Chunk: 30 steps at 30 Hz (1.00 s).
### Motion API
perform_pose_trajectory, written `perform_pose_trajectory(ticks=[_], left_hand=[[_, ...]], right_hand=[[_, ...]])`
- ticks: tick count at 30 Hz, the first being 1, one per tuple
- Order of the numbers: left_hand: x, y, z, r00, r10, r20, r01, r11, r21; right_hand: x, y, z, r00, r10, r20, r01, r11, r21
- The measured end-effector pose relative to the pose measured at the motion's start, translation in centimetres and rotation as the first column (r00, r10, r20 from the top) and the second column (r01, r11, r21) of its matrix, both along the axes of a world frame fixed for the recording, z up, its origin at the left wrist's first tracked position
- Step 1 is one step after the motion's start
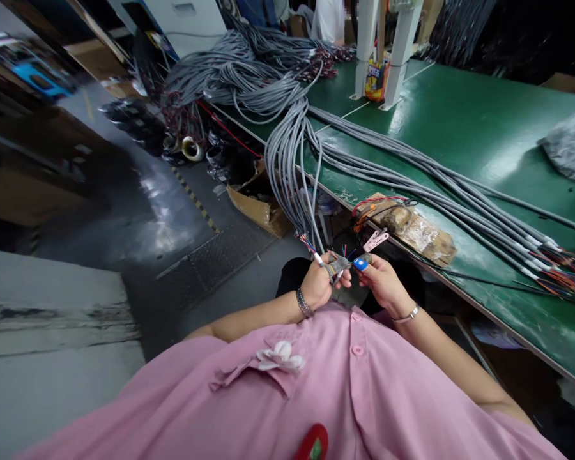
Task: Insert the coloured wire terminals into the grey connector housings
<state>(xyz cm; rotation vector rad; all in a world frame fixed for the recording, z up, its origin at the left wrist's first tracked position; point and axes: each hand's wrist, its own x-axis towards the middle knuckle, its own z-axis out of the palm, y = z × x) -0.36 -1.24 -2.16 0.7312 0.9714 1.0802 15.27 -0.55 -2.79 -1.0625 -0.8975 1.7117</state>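
Observation:
My left hand (317,281) is closed around the end of a grey cable, with grey tape wrapped on its thumb. A white-sleeved cable end (318,259) with thin coloured wires fanned out sticks up beside that hand. Close by, my right hand (384,282) pinches at the thin wires (344,250) coming out of the left grip; its thumb wears a blue cover (360,263). The exact wire between the right fingertips is too small to make out. From the hands a bundle of grey cables (287,144) runs up onto the green table.
On the green table (441,121) lie more grey cables (412,182) with stripped ends at right. A taped cardboard piece (414,233) and a pink clip (376,240) are at its edge. An open cardboard box (256,207) stands below. White posts (397,54) rise from the table.

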Motion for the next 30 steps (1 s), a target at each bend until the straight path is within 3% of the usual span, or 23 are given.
perform_pose_trajectory(ticks=[9,15,21,27,30], left_hand=[[-0.2,0.0,-0.7,0.995,-0.033,-0.096,0.033,0.999,0.000],[-0.1,-0.2,-0.7,0.986,-0.051,-0.160,0.054,0.998,0.011],[0.1,0.0,-0.3,0.996,0.002,-0.091,-0.001,1.000,0.013],[0.0,0.1,-0.1,0.998,0.019,-0.066,-0.019,1.000,0.001],[-0.1,0.0,-0.1,0.997,0.006,-0.076,-0.005,1.000,0.008]], right_hand=[[-1.8,0.3,2.2,0.993,0.013,0.118,-0.028,0.991,0.128],[-1.6,0.5,1.5,0.979,-0.036,0.203,0.009,0.991,0.133],[-2.0,0.1,0.0,0.986,-0.158,0.046,0.157,0.987,0.030],[-2.1,0.2,0.4,0.992,-0.129,-0.004,0.129,0.992,0.011],[-2.1,0.3,1.1,0.998,-0.055,0.013,0.055,0.998,0.033]])
